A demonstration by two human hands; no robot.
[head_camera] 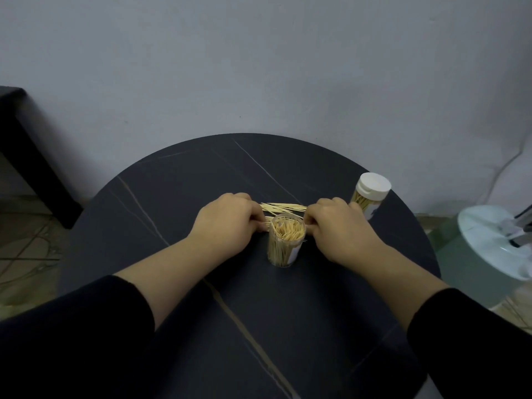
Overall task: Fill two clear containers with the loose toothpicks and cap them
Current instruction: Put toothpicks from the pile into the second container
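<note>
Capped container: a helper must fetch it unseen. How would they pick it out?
On the dark table, look at the far right edge, beyond the right hand. The capped container stands there; unlike the open container at the middle, it wears a white lid.

The table [201,174] at centre frame has a dark, matt, stone-like top with thin pale veins, the open container [285,254] is clear smooth plastic, the loose toothpicks [283,208] are pale bare wood, and the cap [373,185] at right is smooth white plastic.
</note>
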